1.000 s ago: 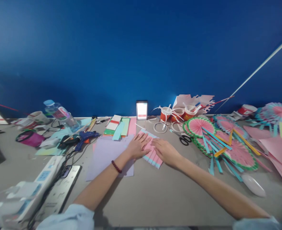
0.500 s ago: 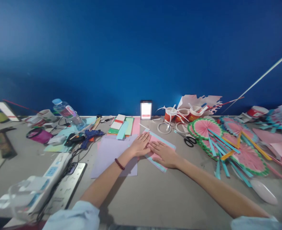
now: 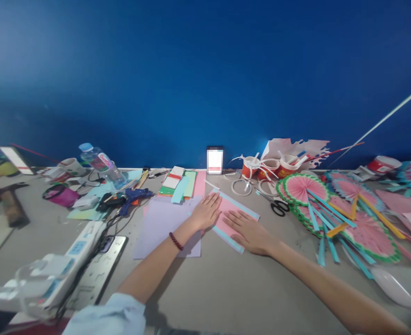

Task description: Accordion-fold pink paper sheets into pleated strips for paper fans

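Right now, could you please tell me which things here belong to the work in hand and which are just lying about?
In hand: left hand and right hand, both flat on the pink sheet with blue edges; lilac sheet under the left wrist.
Lying about: scissors, glue gun, water bottle, paper fans, tape rings.

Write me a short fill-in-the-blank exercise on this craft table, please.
The left hand and right hand lie flat on a ____ blue-edged sheet.
The lilac sheet lies under the ____ forearm.
The black scissors lie to the ____ of the right hand.
Missing words: pink; left; right.
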`<state>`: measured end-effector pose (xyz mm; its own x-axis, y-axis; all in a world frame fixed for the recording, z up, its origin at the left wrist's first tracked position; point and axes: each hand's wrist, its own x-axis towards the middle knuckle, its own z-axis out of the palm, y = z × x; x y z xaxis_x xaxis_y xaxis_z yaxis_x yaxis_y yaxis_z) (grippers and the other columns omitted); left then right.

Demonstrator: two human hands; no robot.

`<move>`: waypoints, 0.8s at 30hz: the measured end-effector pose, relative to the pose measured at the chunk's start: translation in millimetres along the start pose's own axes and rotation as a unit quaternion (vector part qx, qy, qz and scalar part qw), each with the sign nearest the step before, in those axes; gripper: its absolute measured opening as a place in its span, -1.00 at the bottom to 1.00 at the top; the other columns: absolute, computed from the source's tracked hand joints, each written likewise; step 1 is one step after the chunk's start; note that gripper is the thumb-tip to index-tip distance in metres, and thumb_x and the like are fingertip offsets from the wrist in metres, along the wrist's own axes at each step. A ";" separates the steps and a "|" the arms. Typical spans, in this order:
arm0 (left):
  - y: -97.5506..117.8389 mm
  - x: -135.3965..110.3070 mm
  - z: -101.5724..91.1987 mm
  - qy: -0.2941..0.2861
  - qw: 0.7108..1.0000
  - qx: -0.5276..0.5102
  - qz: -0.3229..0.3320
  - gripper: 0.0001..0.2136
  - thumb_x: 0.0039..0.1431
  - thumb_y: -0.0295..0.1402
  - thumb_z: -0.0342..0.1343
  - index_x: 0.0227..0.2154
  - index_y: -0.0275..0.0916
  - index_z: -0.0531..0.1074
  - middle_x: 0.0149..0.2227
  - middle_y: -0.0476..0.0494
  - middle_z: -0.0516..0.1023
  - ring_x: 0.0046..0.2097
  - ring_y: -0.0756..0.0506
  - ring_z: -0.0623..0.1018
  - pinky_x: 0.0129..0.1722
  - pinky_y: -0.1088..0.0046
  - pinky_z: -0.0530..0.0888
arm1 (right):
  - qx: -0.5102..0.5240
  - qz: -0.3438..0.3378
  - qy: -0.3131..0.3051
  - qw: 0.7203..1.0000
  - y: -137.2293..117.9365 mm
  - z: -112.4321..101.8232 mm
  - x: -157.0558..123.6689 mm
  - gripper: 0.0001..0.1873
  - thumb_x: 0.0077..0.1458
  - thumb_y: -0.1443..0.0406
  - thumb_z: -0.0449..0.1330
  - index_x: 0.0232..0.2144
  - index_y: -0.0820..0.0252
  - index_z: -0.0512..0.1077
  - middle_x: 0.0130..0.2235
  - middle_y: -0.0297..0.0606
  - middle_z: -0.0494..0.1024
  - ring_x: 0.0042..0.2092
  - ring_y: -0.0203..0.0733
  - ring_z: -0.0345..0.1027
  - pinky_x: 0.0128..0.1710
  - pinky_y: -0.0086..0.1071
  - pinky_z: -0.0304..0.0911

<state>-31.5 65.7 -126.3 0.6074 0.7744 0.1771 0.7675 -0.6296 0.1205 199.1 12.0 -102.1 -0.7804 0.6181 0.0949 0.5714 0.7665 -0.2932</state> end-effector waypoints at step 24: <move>4.4 0.6 -5.2 -0.009 1.000 -0.004 -0.009 -0.51 0.31 -0.24 -0.28 0.23 -0.35 0.07 0.29 -0.25 0.06 0.31 -0.15 0.07 0.26 0.23 0.08 | 0.194 0.176 0.072 0.962 -14.1 -24.5 -81.8 -0.72 0.16 0.19 0.05 -0.17 -0.04 0.52 -0.04 -0.21 0.54 0.03 0.02 0.36 0.08 -0.06 0.25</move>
<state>-28.8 63.1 -120.6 0.5975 0.7862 0.1579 0.7764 -0.6164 0.1311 261.1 -45.1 -82.4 -0.4973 0.8663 0.0478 0.6340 0.4004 -0.6616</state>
